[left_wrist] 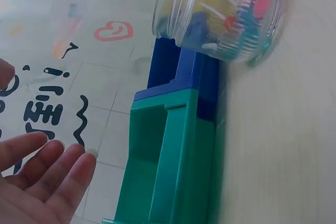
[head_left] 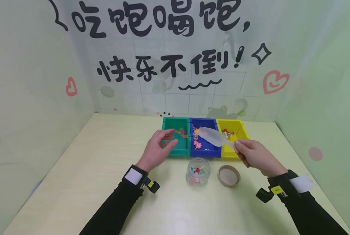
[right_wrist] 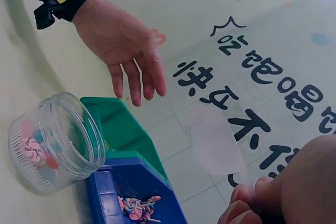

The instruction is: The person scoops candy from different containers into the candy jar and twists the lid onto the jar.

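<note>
My right hand [head_left: 258,156] grips the handle of a translucent plastic spoon [head_left: 213,136], its bowl held over the blue bin [head_left: 205,153]. Something small and orange [head_left: 197,131] shows at the spoon's tip. Over the green bin [head_left: 176,152] my left hand [head_left: 155,150] hovers with fingers apart and relaxed, holding nothing. An uncapped clear jar [head_left: 198,176] stands in front of the bins; small colourful pieces [right_wrist: 35,150] and a pink swirl lollipop charm lie inside. In the right wrist view, swirl lollipop charms [right_wrist: 137,209] fill part of the blue bin.
The yellow bin [head_left: 228,151] adjoins the blue one on the right and has small red-and-white pieces [head_left: 228,133] in it. A round lid [head_left: 229,176] lies right of the jar on the pale table [head_left: 89,182]. A printed curtain [head_left: 163,101] hangs behind the bins.
</note>
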